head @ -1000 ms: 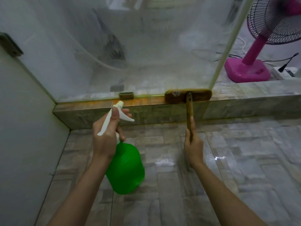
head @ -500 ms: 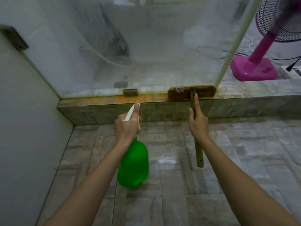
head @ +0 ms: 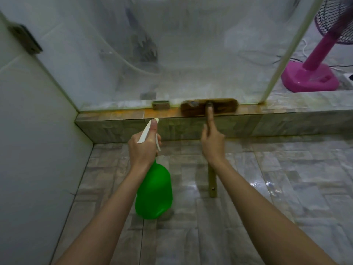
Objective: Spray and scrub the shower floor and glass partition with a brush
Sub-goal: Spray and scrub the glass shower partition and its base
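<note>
My left hand [head: 142, 148] grips the white trigger head of a green spray bottle [head: 154, 192], which hangs below the hand, nozzle aimed at the curb. My right hand [head: 212, 142] grips the wooden handle of a scrub brush, index finger stretched along it. The brush head [head: 223, 109] lies flat on the stained tiled curb [head: 114, 116], against the foot of the cloudy glass partition [head: 181, 54]. The handle's lower end [head: 212, 185] sticks out below my wrist. Wet grey floor tiles [head: 267, 188] fill the near view.
A white tiled wall [head: 34, 150] closes the left side, with a metal hinge [head: 26, 40] on it. A small metal bracket [head: 161, 105] sits at the glass foot. Beyond the curb at right stands a pink fan [head: 309, 77] with cables.
My right hand slid up the brush handle toward the head, leaving the handle's end exposed below. The left hand brought the bottle forward toward the curb. The camera moved closer.
</note>
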`<state>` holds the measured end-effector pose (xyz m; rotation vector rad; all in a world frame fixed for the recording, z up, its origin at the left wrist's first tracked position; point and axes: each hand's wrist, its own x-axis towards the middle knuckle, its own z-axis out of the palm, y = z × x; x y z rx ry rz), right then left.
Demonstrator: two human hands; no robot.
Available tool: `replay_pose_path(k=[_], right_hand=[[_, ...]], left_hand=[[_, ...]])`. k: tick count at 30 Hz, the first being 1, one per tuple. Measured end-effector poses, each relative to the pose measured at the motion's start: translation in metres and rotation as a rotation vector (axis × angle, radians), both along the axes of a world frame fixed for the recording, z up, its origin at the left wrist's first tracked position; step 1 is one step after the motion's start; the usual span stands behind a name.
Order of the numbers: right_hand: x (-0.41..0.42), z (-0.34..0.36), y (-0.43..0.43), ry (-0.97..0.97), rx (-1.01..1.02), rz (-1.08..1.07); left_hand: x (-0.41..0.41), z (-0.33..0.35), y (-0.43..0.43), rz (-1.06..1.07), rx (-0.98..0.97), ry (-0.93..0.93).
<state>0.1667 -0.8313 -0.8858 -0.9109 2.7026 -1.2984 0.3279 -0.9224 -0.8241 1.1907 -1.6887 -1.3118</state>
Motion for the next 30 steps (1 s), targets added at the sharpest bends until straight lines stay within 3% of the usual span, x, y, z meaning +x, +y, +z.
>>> replay_pose_path(k=[5, 8, 11, 16, 18, 24, 26, 30], right_hand=[[0.011, 0.011, -0.019, -0.001, 0.114, 0.093], [-0.037, 0.011, 0.027, -0.039, 0.053, -0.131], [-0.031, 0.017, 0.038, -0.068, 0.006, -0.286], [0.03, 0.017, -0.04, -0.096, 0.089, 0.085], [0.023, 0.017, -0.039, -0.101, 0.092, 0.135], [-0.035, 0.023, 0.04, -0.08, 0.072, -0.267], [-0.012, 0.028, 0.017, -0.103, 0.063, -0.195], [0.033, 0.029, -0.043, -0.132, 0.078, 0.194]], left_hand=[[0.021, -0.001, -0.009, 0.019, 0.007, 0.029], [0.031, -0.001, -0.008, 0.03, 0.006, 0.058], [0.036, 0.004, -0.004, 0.009, 0.0, 0.079], [0.035, 0.006, -0.008, -0.019, -0.004, 0.07], [0.033, 0.005, -0.008, -0.01, 0.0, 0.079], [0.034, 0.007, 0.0, -0.025, 0.022, 0.122], [0.033, 0.007, 0.006, -0.046, 0.025, 0.143], [0.03, 0.006, 0.014, -0.07, 0.012, 0.125]])
